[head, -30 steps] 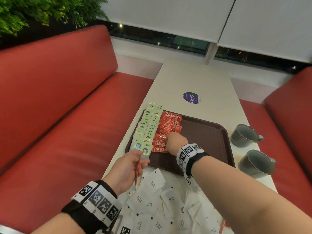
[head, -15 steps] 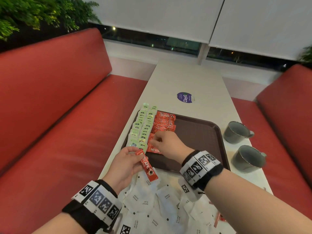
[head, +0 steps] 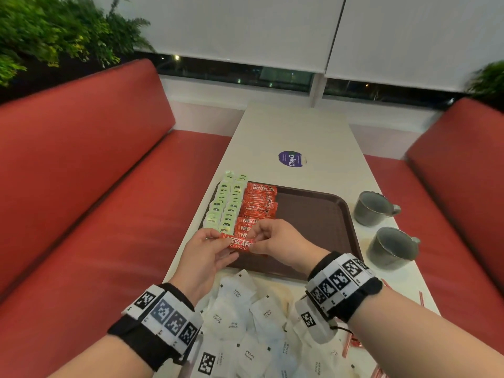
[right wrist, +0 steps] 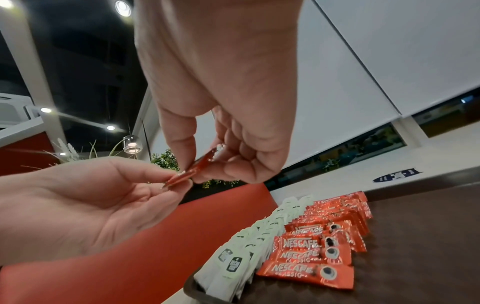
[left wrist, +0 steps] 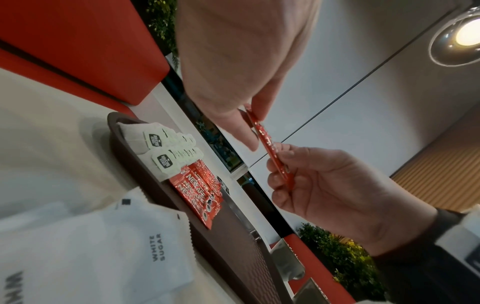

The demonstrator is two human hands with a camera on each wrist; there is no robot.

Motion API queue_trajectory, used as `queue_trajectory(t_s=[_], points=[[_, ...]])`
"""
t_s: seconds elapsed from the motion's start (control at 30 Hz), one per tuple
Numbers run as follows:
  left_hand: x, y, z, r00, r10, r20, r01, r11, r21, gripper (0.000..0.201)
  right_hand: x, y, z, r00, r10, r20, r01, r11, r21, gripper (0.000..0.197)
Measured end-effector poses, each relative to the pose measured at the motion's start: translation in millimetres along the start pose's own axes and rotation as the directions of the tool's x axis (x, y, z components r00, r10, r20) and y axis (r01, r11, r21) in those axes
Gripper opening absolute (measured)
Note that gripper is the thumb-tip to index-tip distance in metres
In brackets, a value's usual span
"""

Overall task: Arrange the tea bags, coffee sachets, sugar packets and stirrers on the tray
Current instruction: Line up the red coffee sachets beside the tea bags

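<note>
A red coffee sachet (head: 239, 242) (left wrist: 270, 148) (right wrist: 191, 169) hangs just above the near left corner of the brown tray (head: 313, 214). My left hand (head: 207, 252) pinches its left end and my right hand (head: 275, 240) pinches its right end. On the tray's left side lie two rows of green tea bags (head: 225, 205) (right wrist: 249, 242) and, beside them, a column of red coffee sachets (head: 257, 205) (right wrist: 324, 242). White sugar packets (head: 245, 323) (left wrist: 103, 246) lie heaped on the table in front of the tray.
Two grey cups (head: 373, 208) (head: 392, 249) stand on the white table (head: 294, 132) right of the tray. Red stirrers (head: 351, 342) lie by my right forearm. Red bench seats flank the table. A purple sticker (head: 291, 159) lies beyond the tray.
My right hand came off the sachet column on the tray and took the right end of the sachet that my left hand lifted and turned level.
</note>
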State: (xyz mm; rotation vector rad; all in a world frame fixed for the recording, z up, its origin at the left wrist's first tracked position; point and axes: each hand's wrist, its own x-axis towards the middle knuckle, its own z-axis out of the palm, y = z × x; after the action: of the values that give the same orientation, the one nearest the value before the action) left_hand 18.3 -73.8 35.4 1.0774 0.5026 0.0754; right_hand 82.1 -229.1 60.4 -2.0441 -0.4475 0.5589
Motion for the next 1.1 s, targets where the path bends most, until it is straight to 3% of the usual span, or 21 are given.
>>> queue_trajectory(t_s=[0.13,0.3,0.47,0.6,0.7,0.8,1.1], points=[[-1,-2,-4,1.0,0.012,0.007,-0.013,0.999,0.052,0.014,4,1,-2,0.997,-0.035,-0.075,0.035,0.999,-0.007,0.019],[2,-2,-6,0.998,0.05,-0.033,-0.046,0.994,0.094,0.009,11,9,-5,0.993,-0.065,-0.103,0.027,0.944,-0.33,0.009],[5,-4,-18,0.995,0.047,-0.092,-0.04,0.996,0.085,0.006,32,31,-17,0.958,0.114,-0.263,-0.226,0.863,-0.452,0.021],[7,-8,-26,0.991,0.023,-0.13,-0.012,0.996,0.083,0.01,47,35,-13,0.946,0.287,-0.153,-0.319,0.732,-0.602,0.005],[8,-8,-30,0.992,0.02,-0.126,-0.009,0.996,0.092,0.011,60,42,-4,0.926,0.366,-0.092,-0.334,0.68,-0.653,0.021],[9,-7,-34,0.99,0.024,-0.136,-0.01,0.995,0.101,0.012,72,49,5,0.91,0.399,-0.116,-0.362,0.624,-0.693,0.027],[11,-5,-44,0.989,0.015,-0.148,-0.001,0.996,0.093,0.011,99,56,14,0.919,0.322,-0.225,-0.386,0.63,-0.674,0.011]])
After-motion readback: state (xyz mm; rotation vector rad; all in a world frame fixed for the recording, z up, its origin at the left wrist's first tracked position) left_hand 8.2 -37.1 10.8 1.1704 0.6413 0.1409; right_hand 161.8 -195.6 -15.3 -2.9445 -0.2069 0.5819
